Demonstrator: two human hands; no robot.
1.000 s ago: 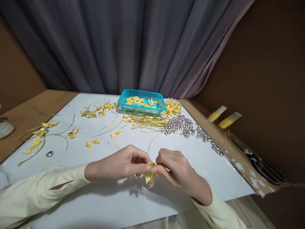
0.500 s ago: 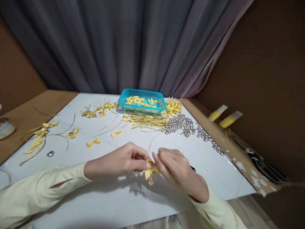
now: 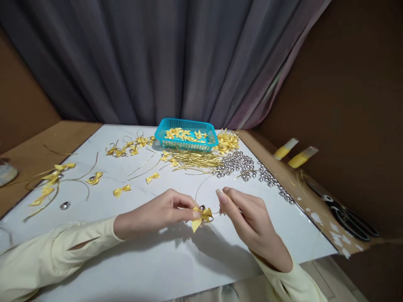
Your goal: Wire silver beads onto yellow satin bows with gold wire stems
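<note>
My left hand (image 3: 166, 212) pinches a yellow ribbon bow (image 3: 206, 214) above the white board. At the top of the bow sits a small silver bead (image 3: 202, 207). A thin gold cord (image 3: 198, 188) arcs up from the bow, and a piece of it runs right to my right hand (image 3: 248, 218). The thumb and fingertips of that hand are closed round the cord's end, a short way from the bow. Behind the hands lie loose bows (image 3: 122, 191) and a bundle of gold cords (image 3: 198, 159).
A blue basket (image 3: 189, 147) with yellow bows stands at the back, beside a pile of silver beads (image 3: 239, 163). Bows with cords (image 3: 50, 184) lie at the left. On the right are scissors (image 3: 349, 218), paper scraps and two yellow-filled tubes (image 3: 303, 157).
My right hand has moved right, away from the bow, drawing the cord out. The silver bead and more of the bow now show. My left hand keeps its hold.
</note>
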